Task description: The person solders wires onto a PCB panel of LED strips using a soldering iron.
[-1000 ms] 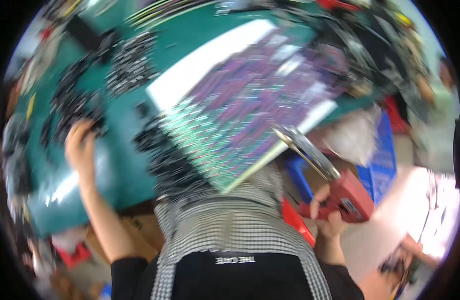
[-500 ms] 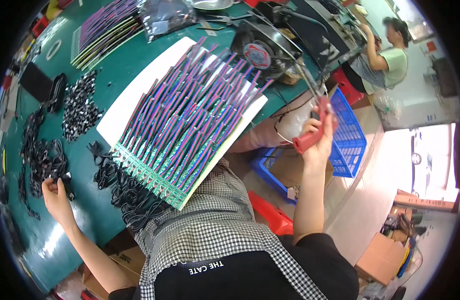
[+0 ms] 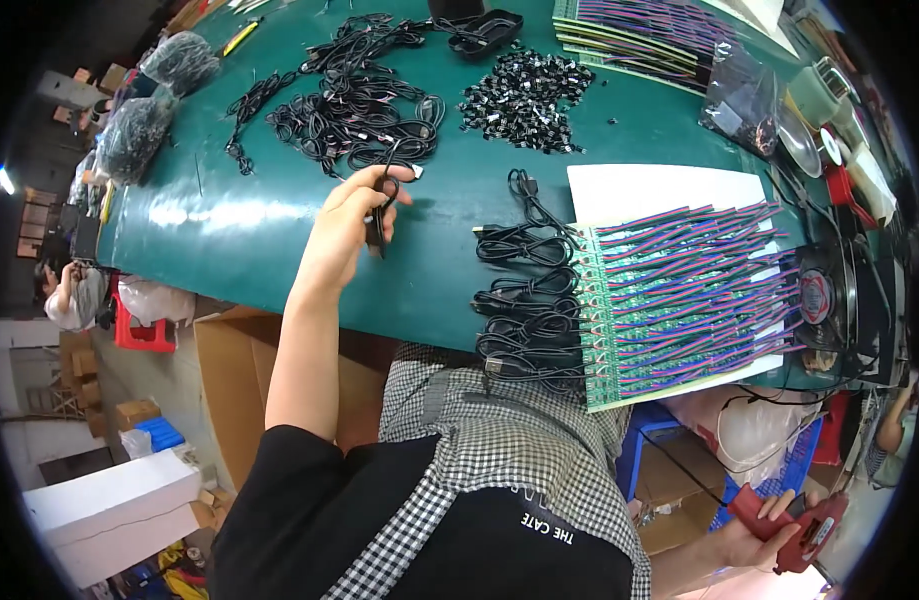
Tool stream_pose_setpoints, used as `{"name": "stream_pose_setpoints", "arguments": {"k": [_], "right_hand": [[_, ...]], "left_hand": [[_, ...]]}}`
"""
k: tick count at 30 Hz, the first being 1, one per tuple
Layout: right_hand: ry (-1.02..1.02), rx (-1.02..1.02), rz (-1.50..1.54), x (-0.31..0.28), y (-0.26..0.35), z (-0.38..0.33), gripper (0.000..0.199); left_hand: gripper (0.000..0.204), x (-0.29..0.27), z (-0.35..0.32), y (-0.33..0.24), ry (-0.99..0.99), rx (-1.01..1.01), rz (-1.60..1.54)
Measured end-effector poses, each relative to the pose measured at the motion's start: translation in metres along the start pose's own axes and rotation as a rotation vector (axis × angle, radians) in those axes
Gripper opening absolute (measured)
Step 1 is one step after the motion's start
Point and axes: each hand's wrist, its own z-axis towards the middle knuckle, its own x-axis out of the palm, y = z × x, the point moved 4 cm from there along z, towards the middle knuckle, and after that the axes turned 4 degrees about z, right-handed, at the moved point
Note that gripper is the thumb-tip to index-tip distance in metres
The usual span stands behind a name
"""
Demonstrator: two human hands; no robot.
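My left hand [image 3: 341, 225] is closed on a coiled black cable [image 3: 376, 232], above the table beside a loose pile of black cables [image 3: 349, 110]. At the lower right, my right hand [image 3: 741, 545] grips a red soldering gun [image 3: 811, 535], held out past the table's edge; its tip cannot be made out. Between the hands lies a panel of small green circuit boards [image 3: 601, 330] on a white board, with rows of pink, blue and black wires [image 3: 689, 285] running right. Several coiled black cables [image 3: 524, 300] line the panel's left side.
A heap of small black connectors [image 3: 529, 100] lies at the back of the green table [image 3: 439, 270]. More wired panels [image 3: 639, 40] and a clear plastic bag [image 3: 741, 100] are at the back right. A fan [image 3: 819, 297] stands on the right. Blue crates [image 3: 634, 450] sit below.
The view has swung left. My left hand has taken up a coiled cable from beside the pile. My right hand still holds the soldering gun, now at the lower right of the view.
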Motion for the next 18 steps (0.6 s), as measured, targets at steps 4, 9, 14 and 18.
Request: {"name": "stream_pose_setpoints", "arguments": {"k": [4, 9, 14, 18], "right_hand": [[0.075, 0.021, -0.226, 0.018, 0.007, -0.016, 0.056], [-0.065, 0.166, -0.588, 0.101, -0.041, -0.055, 0.046], [0.274, 0.739, -0.271, 0.147, -0.079, -0.065, 0.058], [0.343, 0.788, -0.199, 0.147, -0.088, -0.066, 0.046]], "left_hand": [[0.027, 0.04, -0.02, -0.015, 0.263, -0.09, -0.143], [0.016, 0.131, -0.081, -0.04, 0.627, -0.058, 0.018], [0.016, 0.17, -0.099, -0.032, 0.845, 0.034, 0.172], [0.016, 0.179, -0.102, -0.023, 0.914, 0.064, 0.199]]}}
